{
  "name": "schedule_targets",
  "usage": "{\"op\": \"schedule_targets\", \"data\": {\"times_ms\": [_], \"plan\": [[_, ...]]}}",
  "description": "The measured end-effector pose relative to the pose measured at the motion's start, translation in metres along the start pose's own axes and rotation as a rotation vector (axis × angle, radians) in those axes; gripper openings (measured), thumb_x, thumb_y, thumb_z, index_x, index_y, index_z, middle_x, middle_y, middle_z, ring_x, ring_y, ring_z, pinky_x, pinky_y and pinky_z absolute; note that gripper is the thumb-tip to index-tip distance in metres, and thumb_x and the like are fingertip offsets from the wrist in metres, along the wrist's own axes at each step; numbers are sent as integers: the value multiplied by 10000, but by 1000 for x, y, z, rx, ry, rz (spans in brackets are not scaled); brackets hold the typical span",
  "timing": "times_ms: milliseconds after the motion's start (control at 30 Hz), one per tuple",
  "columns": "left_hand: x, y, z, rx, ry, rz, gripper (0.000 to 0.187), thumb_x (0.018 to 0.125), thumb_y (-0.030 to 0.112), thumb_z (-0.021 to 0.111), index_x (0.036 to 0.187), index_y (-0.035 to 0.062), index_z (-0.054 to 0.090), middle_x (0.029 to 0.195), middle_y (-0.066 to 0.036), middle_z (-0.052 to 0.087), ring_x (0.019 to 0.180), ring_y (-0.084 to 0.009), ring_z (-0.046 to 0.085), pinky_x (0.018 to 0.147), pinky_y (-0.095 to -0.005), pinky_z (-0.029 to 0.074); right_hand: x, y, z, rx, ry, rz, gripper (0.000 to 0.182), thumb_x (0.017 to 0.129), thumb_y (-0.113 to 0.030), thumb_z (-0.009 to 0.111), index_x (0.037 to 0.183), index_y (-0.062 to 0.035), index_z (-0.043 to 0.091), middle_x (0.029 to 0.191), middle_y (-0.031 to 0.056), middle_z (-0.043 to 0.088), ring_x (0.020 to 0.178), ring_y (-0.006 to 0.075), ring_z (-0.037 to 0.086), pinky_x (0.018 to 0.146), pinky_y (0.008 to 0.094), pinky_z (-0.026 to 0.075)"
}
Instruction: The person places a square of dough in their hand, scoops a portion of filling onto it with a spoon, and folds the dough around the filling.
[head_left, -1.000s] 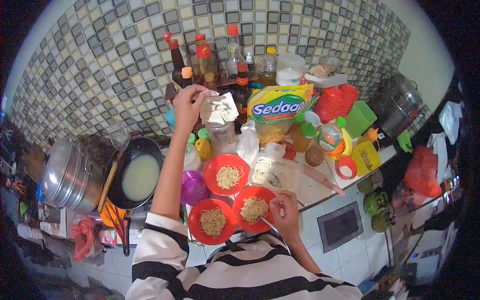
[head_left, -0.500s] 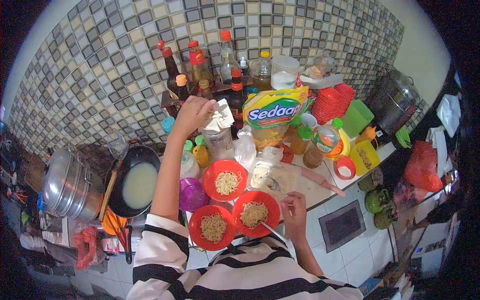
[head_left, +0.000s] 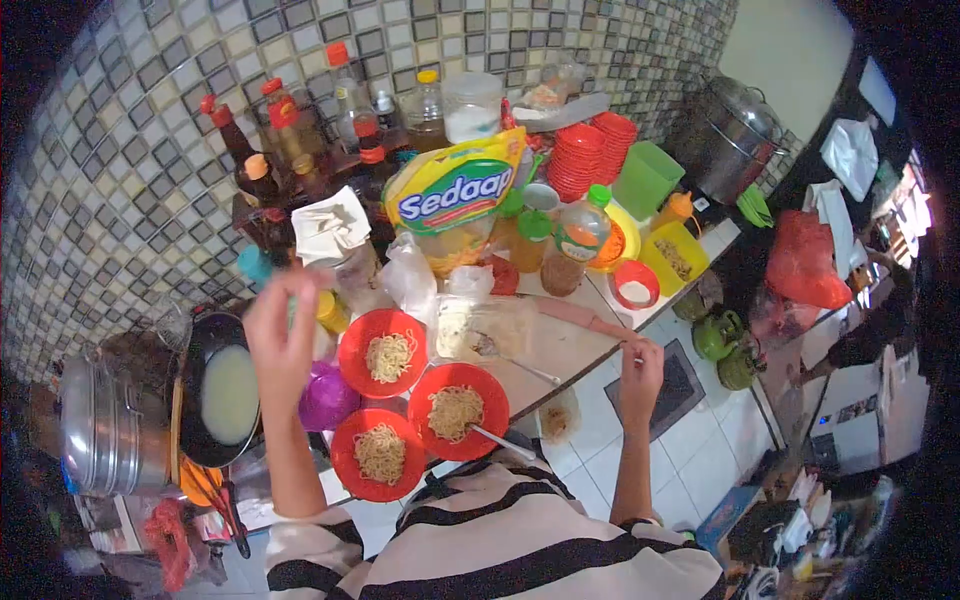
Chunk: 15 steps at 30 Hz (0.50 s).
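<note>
My left hand (head_left: 280, 325) is raised in front of a jar (head_left: 362, 275) topped with folded white paper (head_left: 332, 226). Motion blurs its fingers; a gap shows between them, with nothing visible inside. At the counter's front edge, my right hand (head_left: 641, 372) has its fingertips closed on the handle end of a pink knife (head_left: 572, 314). Left of that hand, a fork (head_left: 515, 360) rests over a clear plastic container (head_left: 470, 325). Three red bowls of noodles stand between my hands: a back bowl (head_left: 355, 340), a front-left bowl (head_left: 345, 460), and a right bowl (head_left: 490, 385) with a spoon (head_left: 503, 442).
A wok (head_left: 225, 390) of pale liquid and a large metal steamer (head_left: 100, 425) stand at the left. Sauce bottles (head_left: 290, 130) line the tiled wall. A yellow Sedaap pouch (head_left: 455, 195), stacked red dishes (head_left: 577, 165), and a green-capped bottle (head_left: 575, 245) occupy the back.
My left hand has come away from the folded paper, down toward me. My right hand has left the fork's handle and moved right to the knife. The view has shifted right.
</note>
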<state>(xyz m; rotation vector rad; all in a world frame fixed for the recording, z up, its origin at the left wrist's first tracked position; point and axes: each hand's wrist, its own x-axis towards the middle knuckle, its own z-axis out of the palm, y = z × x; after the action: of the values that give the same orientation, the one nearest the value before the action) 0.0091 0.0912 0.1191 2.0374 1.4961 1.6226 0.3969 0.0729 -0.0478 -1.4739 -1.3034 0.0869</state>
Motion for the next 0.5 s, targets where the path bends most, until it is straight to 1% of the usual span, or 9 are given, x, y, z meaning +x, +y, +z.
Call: {"op": "schedule_targets", "data": {"times_ms": [67,100,167,267,333,400,433,467,500], "plan": [[-29,15,2,-69,-186,-65,103,805,74,525,817,-5,588,753,-90,611,702,-162,585,654,-263,446,4,17,-10,-117,-190,158,75,763,-70,572,829,-37,561,904,138,533,827,241,534,694,322,453],[-40,23,4,-89,-296,-92,96,795,75,533,806,-2,590,743,-91,615,684,-172,591,638,-266,452,5,29,-10,-122,-187,162,75,763,-70,572,829,-37,561,904,138,533,827,241,534,694,322,453],[-55,41,10,-157,-484,-172,91,791,76,537,795,5,594,758,-91,624,670,-180,601,620,-273,462,5,57,-5,-372,-294,-100,133,719,-30,579,849,-20,555,847,128,539,753,290,539,661,352,442],[-86,43,29,-179,-544,-231,78,791,63,543,815,17,601,765,-92,629,663,-179,607,614,-270,467,3,70,7,-299,-277,-175,207,686,-22,593,888,-26,550,855,143,547,774,316,535,672,383,434],[-104,47,45,-229,-578,-285,77,793,56,546,831,17,600,771,-87,630,681,-169,608,624,-265,468,8,61,11,-258,-318,-182,266,681,-60,616,933,-32,534,843,143,556,769,312,537,682,383,432],[-116,51,63,-276,-611,-339,79,795,49,549,846,17,600,777,-82,631,700,-159,610,634,-260,469,5,61,17,-297,-428,-1,319,668,-117,640,958,-37,535,913,131,549,819,294,540,703,383,436],[-122,54,72,-348,-624,-423,78,803,45,546,852,11,595,791,-80,632,719,-146,605,645,-253,467,4,61,19,-317,-484,92,348,661,-146,652,971,-40,536,947,125,546,844,285,541,713,383,438],[-124,59,80,-421,-635,-509,77,810,42,544,858,5,590,806,-78,633,738,-132,601,656,-247,466,3,60,21,-317,-486,94,348,661,-146,652,971,-40,536,947,125,546,844,285,541,713,383,438],[-125,64,87,-455,-657,-600,86,826,52,532,873,-2,579,827,-73,630,770,-117,589,675,-241,461,3,59,24,-398,-477,22,358,658,-167,655,976,-44,546,966,110,545,874,275,538,720,373,444]]}}
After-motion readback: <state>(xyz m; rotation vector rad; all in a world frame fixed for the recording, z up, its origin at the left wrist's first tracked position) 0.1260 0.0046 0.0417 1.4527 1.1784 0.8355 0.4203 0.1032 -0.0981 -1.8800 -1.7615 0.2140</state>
